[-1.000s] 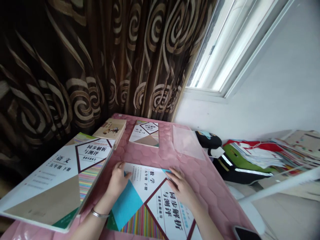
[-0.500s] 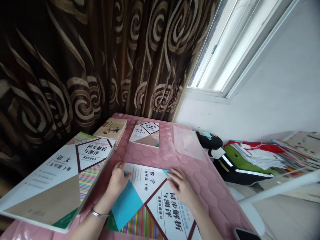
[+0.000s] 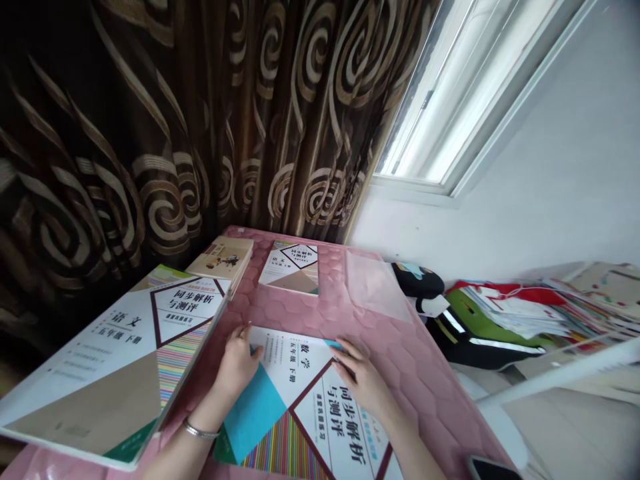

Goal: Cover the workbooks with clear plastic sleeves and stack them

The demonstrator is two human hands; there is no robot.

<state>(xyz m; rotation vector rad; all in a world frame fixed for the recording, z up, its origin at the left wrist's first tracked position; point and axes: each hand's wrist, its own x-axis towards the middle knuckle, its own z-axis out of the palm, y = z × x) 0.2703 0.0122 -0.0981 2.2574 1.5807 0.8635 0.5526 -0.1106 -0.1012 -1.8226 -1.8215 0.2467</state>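
A white workbook (image 3: pixel 285 400) with a blue panel, a striped panel and Chinese lettering lies flat on the pink quilted cover in front of me. My left hand (image 3: pixel 240 360) is at its left edge, thumb over the cover and fingers along the side. A metal bracelet (image 3: pixel 200 432) circles that wrist. Over the far right corner of the same workbook rests my right hand (image 3: pixel 363 377), its fingers stretched across the cover. Left of my hands lies a larger-looking white and beige workbook (image 3: pixel 115 380), partly on other books.
Tan-covered books (image 3: pixel 223 257) sit by the curtain (image 3: pixel 280 120). Farther back lie a smaller-looking white workbook (image 3: pixel 290 267) and a translucent sheet (image 3: pixel 375 283). A dark phone-like object (image 3: pixel 493 468) is at the lower right. Bags and papers (image 3: pixel 515 310) are piled beyond the right edge.
My right hand's fingers have shifted slightly and sit closer together on the workbook's corner. My left hand has barely moved, and the workbook lies in the same place.
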